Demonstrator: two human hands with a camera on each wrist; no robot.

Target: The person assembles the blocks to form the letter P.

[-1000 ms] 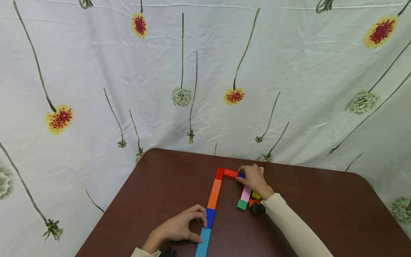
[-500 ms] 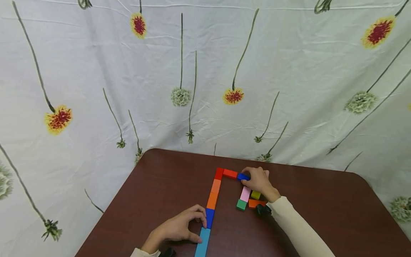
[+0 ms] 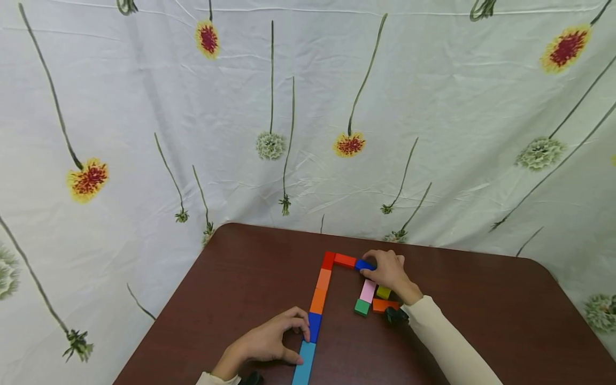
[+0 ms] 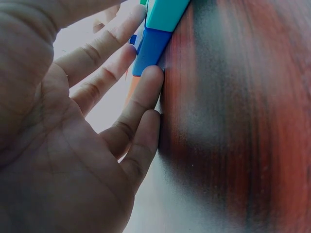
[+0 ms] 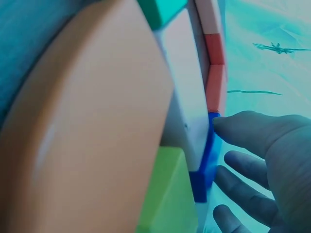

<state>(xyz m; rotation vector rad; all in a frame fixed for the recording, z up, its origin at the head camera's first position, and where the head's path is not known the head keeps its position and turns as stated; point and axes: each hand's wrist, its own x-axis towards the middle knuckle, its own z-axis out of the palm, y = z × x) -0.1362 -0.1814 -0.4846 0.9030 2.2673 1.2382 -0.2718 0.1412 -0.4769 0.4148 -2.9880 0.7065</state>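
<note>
Block row bends at the red corner block. On that block's near left, the left hand touches the row, thumb and fingers spread wide. To that block's right, the right hand narrowly pinches the far blue block.

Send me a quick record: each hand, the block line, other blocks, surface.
Left hand: thumb at light blue block, fingertip at near blue block
Right hand: holds far blue block
Line beyond near blue: two orange blocks, corner red block; turns right: second red block, far blue
Other blocks: pink, green, yellow, orange
Surface: brown table
</note>
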